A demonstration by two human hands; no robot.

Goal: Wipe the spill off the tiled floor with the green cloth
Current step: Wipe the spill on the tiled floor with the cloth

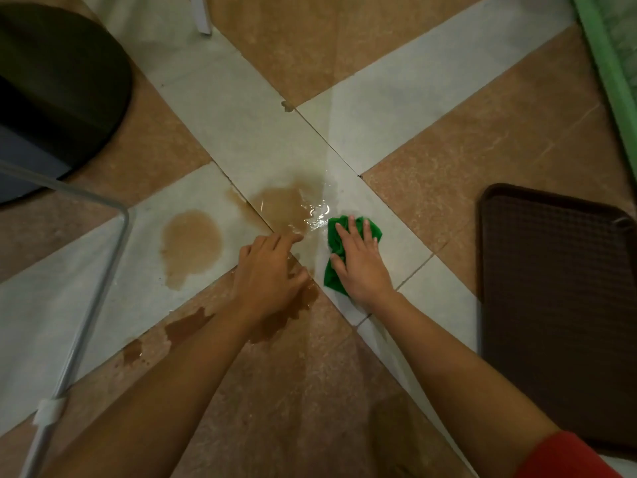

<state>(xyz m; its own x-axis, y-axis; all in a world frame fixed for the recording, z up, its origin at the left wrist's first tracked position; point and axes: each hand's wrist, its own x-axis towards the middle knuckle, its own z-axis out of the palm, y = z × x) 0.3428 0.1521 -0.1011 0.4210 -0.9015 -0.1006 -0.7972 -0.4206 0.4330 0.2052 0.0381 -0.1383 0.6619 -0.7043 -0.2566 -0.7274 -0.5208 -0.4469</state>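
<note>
A brown liquid spill [286,208] lies in patches across the tan and pale floor tiles [431,98]. One round pool [191,244] sits to the left, and darker streaks [186,326] trail toward me. My right hand [358,260] presses flat, fingers spread, on the crumpled green cloth [336,236] at the right edge of the central puddle. My left hand [269,270] hovers or rests over the wet tile just left of the cloth, fingers loosely bent and holding nothing.
A dark brown tray or mat [555,305] lies on the floor at the right. A black round seat [58,84] and a metal frame leg [89,291] stand at the left. A green frame edge [606,63] runs along the upper right.
</note>
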